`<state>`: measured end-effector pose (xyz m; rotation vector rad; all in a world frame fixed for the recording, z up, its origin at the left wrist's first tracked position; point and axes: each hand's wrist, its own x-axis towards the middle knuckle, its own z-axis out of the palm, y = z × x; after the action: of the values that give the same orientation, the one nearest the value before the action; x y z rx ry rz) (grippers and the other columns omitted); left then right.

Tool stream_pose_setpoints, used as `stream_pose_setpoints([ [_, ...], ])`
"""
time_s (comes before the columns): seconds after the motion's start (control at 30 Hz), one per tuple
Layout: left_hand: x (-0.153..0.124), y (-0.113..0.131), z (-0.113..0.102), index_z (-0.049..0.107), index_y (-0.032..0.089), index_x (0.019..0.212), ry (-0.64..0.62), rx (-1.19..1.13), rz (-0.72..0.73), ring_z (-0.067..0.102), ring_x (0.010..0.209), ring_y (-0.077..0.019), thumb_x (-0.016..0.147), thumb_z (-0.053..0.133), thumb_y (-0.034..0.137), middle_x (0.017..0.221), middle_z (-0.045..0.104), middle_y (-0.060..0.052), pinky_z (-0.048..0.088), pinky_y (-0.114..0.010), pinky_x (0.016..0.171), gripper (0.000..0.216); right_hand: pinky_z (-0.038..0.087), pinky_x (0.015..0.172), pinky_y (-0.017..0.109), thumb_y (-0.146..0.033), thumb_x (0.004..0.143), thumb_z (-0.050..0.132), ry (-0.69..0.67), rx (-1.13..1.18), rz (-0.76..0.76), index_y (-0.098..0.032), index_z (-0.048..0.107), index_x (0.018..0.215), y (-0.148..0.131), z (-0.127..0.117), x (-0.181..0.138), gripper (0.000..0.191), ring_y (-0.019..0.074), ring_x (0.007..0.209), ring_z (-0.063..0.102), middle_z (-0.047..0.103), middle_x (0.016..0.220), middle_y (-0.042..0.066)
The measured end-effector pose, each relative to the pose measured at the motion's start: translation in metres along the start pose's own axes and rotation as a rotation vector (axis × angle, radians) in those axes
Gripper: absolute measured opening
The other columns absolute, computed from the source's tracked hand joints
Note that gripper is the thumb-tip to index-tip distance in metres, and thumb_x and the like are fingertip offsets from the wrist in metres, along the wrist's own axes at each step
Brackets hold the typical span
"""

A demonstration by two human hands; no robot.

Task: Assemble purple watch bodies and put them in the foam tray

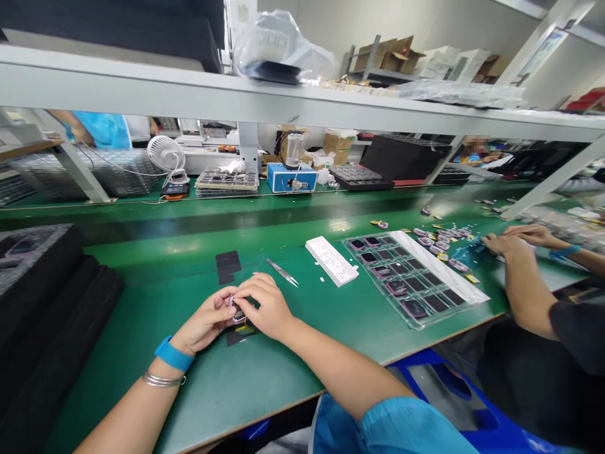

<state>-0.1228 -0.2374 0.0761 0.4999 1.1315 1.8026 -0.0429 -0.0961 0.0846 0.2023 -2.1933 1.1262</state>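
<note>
My left hand [205, 321] and my right hand [267, 306] meet above the green bench mat [155, 391], both pinching a small pink-rimmed device [237, 311]. Its dark face is mostly hidden by my fingers. Just below them, a yellow tag [244, 328] lies on a black pad [235, 337]. A pair of steel tweezers [282, 272] rests beyond my right hand, untouched. My left wrist wears a blue band [174, 354] and a silver bangle [164, 379].
A white block [331, 260] and a clear tray of dark pink-rimmed devices [401, 277] lie to the right. A co-worker's hands [508, 243] work among loose devices at the far right. Black foam stacks [42, 302] fill the left, below a white shelf [283, 94].
</note>
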Motion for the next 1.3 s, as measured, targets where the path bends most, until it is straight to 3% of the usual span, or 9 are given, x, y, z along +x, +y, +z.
stream_pose_setpoints([
  [0.07,0.0,0.002,-0.001,0.065,0.019,0.096,0.039,-0.011,0.04,0.062,0.075,-0.0146,0.059,0.08,0.023,0.083,0.065,-0.002,0.052,-0.024,0.071,0.041,0.046,0.092,0.035,-0.026,0.078,0.062,-0.026,0.273,0.211,-0.021,0.061,0.099,0.004,0.003,0.0,0.022,0.0167,0.105,0.058,0.063,0.111,0.007],
  [0.13,0.0,0.006,-0.004,0.064,0.019,0.097,0.092,-0.02,0.081,0.063,0.076,-0.0154,0.058,0.081,0.024,0.085,0.067,-0.002,0.052,-0.024,0.07,0.042,0.051,0.084,0.032,-0.029,0.07,0.07,-0.161,0.583,0.45,-0.021,0.054,0.111,0.008,0.005,0.0,0.045,0.0175,0.103,0.06,0.06,0.116,0.008],
  [0.23,-0.001,0.011,-0.009,0.064,0.02,0.096,0.17,-0.037,0.134,0.065,0.079,-0.0177,0.058,0.081,0.024,0.088,0.069,-0.004,0.054,-0.026,0.071,0.042,0.053,0.077,0.032,-0.028,0.055,0.08,-0.396,0.865,0.703,-0.018,0.052,0.11,0.015,0.008,-0.001,0.062,0.0155,0.078,0.068,0.068,0.089,0.003],
  [0.33,0.0,0.016,-0.014,0.064,0.02,0.095,0.23,-0.057,0.169,0.065,0.082,-0.0179,0.059,0.08,0.023,0.09,0.069,-0.005,0.054,-0.027,0.075,0.04,0.054,0.067,0.03,-0.03,0.053,0.081,-0.362,0.864,0.821,-0.015,0.057,0.098,0.021,0.006,0.001,0.053,0.0129,0.057,0.065,0.066,0.067,-0.002],
  [0.43,0.0,0.018,-0.017,0.064,0.019,0.096,0.268,-0.042,0.136,0.066,0.078,-0.0164,0.061,0.079,0.019,0.089,0.069,-0.005,0.056,-0.023,0.066,0.038,0.053,0.064,0.028,-0.031,0.058,0.078,-0.18,0.743,0.736,-0.015,0.061,0.09,0.024,-0.002,0.006,0.04,0.0116,0.057,0.063,0.066,0.068,-0.001],
  [0.6,0.0,0.016,-0.015,0.063,0.021,0.105,0.195,0.025,-0.026,0.067,0.075,-0.017,0.065,0.075,0.016,0.091,0.068,-0.005,0.056,-0.021,0.057,0.042,0.051,0.072,0.027,-0.026,0.073,0.065,0.014,0.385,0.379,-0.018,0.065,0.097,0.014,-0.012,0.01,0.025,0.0123,0.073,0.063,0.068,0.084,0.002],
  [0.9,0.001,0.01,-0.005,0.067,0.017,0.1,0.114,0.124,-0.17,0.067,0.079,-0.0171,0.07,0.072,0.016,0.091,0.068,-0.007,0.057,-0.023,0.066,0.031,0.047,0.085,0.031,-0.017,0.085,0.055,-0.08,-0.04,-0.051,-0.022,0.067,0.098,0.007,-0.01,0.005,0.018,0.0151,0.087,0.059,0.07,0.093,0.002],
  [1.1,0.006,0.004,0.0,0.067,0.015,0.092,0.157,0.18,-0.148,0.067,0.071,-0.0153,0.068,0.073,0.019,0.081,0.068,-0.006,0.056,-0.021,0.061,0.025,0.046,0.085,0.029,-0.018,0.086,0.054,-0.085,-0.086,-0.054,-0.019,0.066,0.102,0.012,-0.003,0.004,0.02,0.0152,0.087,0.058,0.07,0.095,0.004],
  [1.3,0.004,0.014,-0.01,0.065,0.014,0.092,0.261,0.191,-0.188,0.067,0.072,-0.0169,0.069,0.071,0.015,0.085,0.07,-0.009,0.056,-0.024,0.062,0.024,0.047,0.072,0.024,-0.021,0.086,0.052,-0.097,-0.073,0.289,-0.017,0.065,0.098,0.015,-0.005,0.005,0.018,0.0133,0.082,0.06,0.067,0.091,0.004],
])
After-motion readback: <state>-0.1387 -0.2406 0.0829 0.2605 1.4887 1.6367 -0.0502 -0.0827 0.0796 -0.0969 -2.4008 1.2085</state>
